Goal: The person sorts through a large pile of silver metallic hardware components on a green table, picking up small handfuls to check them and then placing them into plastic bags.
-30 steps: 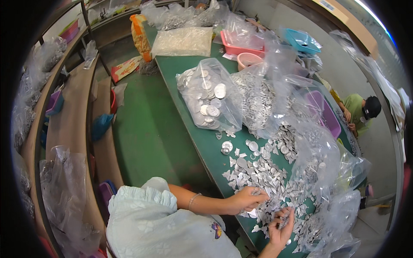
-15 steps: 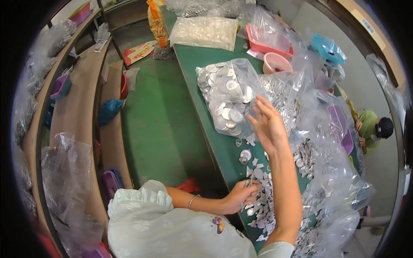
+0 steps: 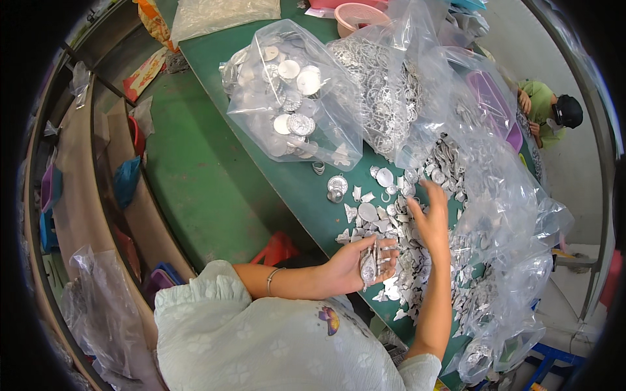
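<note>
Palm up at the table's edge, my left hand (image 3: 342,268) cradles a few small silvery metal pieces (image 3: 369,266) under its thumb. Over the heap of loose grey metal pieces (image 3: 407,264), my right hand (image 3: 433,218) reaches with thumb and fingers apart and nothing visible between them. Its fingertips are close to the heap's far part; whether they touch it I cannot tell. Beyond lies a clear plastic bag (image 3: 287,98) of round silvery discs. Another clear bag (image 3: 378,85) beside it holds ring-like metal parts. A round ornate piece (image 3: 337,187) sits apart on the green tabletop (image 3: 261,156).
Crumpled clear plastic bags (image 3: 499,221) cover the table's right side. A pink basket (image 3: 358,16) and a purple tray (image 3: 490,104) stand farther back. Another person (image 3: 544,107) works beyond the table. Shelves (image 3: 72,195) line the left, past the green floor (image 3: 189,156).
My right hand has come down from beside the disc bag to the loose heap. The left hand has turned palm up, showing the metal pieces in it. The view has shifted.
</note>
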`<act>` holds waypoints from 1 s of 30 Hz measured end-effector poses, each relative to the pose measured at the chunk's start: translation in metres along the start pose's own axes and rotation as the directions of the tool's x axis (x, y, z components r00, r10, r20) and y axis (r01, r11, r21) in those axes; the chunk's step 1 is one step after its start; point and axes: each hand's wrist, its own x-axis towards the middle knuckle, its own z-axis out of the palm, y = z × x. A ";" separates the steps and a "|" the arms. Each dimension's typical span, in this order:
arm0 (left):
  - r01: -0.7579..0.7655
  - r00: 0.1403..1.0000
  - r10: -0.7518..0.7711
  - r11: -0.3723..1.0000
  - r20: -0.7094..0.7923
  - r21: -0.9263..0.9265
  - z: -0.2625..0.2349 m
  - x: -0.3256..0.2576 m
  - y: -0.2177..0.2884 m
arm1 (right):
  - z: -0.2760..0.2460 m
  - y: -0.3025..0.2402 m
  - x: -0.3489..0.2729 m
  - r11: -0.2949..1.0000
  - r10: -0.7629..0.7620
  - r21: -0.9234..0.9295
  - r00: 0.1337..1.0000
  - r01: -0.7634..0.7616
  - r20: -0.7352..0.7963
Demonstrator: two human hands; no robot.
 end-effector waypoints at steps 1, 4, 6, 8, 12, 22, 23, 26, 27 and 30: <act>-0.024 0.999 0.022 0.999 0.042 0.035 -0.001 0.002 0.000 | 0.012 0.002 0.010 1.000 -0.011 -0.012 1.000 0.011 -0.006; -0.045 0.999 0.045 0.999 -0.016 -0.008 0.002 0.002 0.012 | 0.041 0.005 0.027 0.973 -0.174 -0.152 0.985 0.175 0.019; -0.075 0.997 0.076 0.997 -0.014 0.027 0.000 -0.002 0.022 | 0.053 -0.009 0.029 0.971 -0.207 -0.114 0.978 0.209 0.033; -0.077 0.996 0.079 0.995 -0.029 0.071 -0.001 -0.004 0.032 | 0.042 -0.015 0.029 0.990 -0.138 -0.011 0.989 0.139 0.053; -0.097 0.982 0.114 0.988 -0.150 0.118 0.009 -0.016 0.035 | 0.028 -0.018 0.007 0.884 0.093 0.467 0.990 -0.034 -0.103; -0.115 0.979 0.114 0.993 -0.169 0.003 -0.013 -0.027 0.030 | 0.007 -0.054 -0.018 0.951 0.129 0.237 0.951 -0.200 0.282; -0.113 0.990 0.112 0.994 -0.090 -0.009 -0.017 -0.029 0.031 | 0.019 -0.059 -0.016 0.998 -0.068 0.019 0.995 0.066 0.079; -0.109 0.986 0.108 0.994 -0.123 -0.003 -0.011 -0.032 0.032 | 0.034 -0.059 -0.016 0.979 -0.173 -0.093 0.980 0.182 0.094; -0.107 0.989 0.107 0.994 -0.099 -0.001 -0.012 -0.033 0.033 | 0.034 -0.054 -0.018 0.981 -0.172 -0.079 0.983 0.177 0.060; -0.112 0.991 0.109 0.993 -0.079 -0.032 -0.006 -0.034 0.038 | 0.023 -0.027 -0.020 0.837 0.225 0.504 0.974 -0.212 0.035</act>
